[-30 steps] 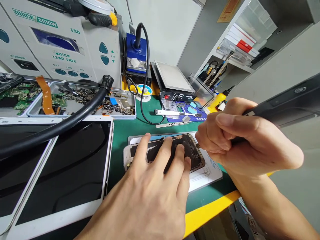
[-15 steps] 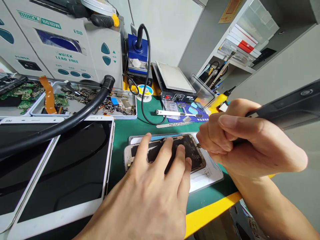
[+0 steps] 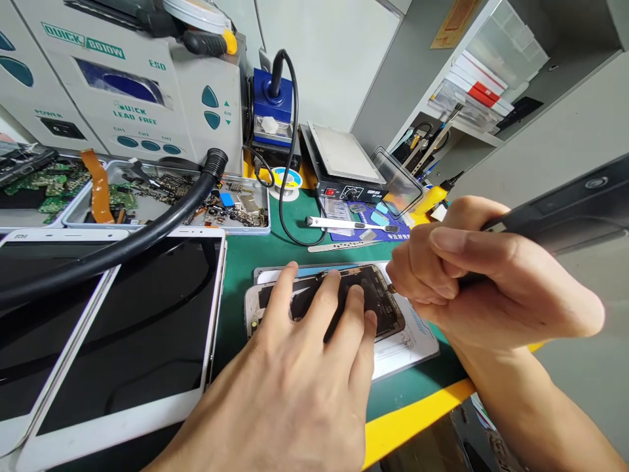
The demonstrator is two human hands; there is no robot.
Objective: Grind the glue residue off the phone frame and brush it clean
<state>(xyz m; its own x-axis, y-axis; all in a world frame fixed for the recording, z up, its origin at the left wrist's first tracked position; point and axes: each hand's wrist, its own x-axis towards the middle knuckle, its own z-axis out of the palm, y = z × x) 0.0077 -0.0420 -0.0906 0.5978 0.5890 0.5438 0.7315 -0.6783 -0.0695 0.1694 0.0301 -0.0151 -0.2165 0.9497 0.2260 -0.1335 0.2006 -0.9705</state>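
An opened phone (image 3: 378,305) with dark insides lies on a white board (image 3: 417,344) on the green mat. My left hand (image 3: 309,347) rests on the phone, its fingers spread across the dark interior. My right hand (image 3: 472,269) is at the phone's right end, its fingers curled round a long dark tool (image 3: 565,210) that slopes up to the right. The tool's lower tip is mostly hidden by my right fingers.
Two white-framed screens (image 3: 142,328) lie at the left under a thick black hose (image 3: 162,223). Behind are a parts tray (image 3: 270,219), the hot-air station (image 3: 128,78), a black-based heating plate (image 3: 344,154) and a brush (image 3: 344,224). A yellow edge (image 3: 417,413) runs along the front.
Both hands and the phone stay in nearly the same places. The background at the left has shifted slightly in view.
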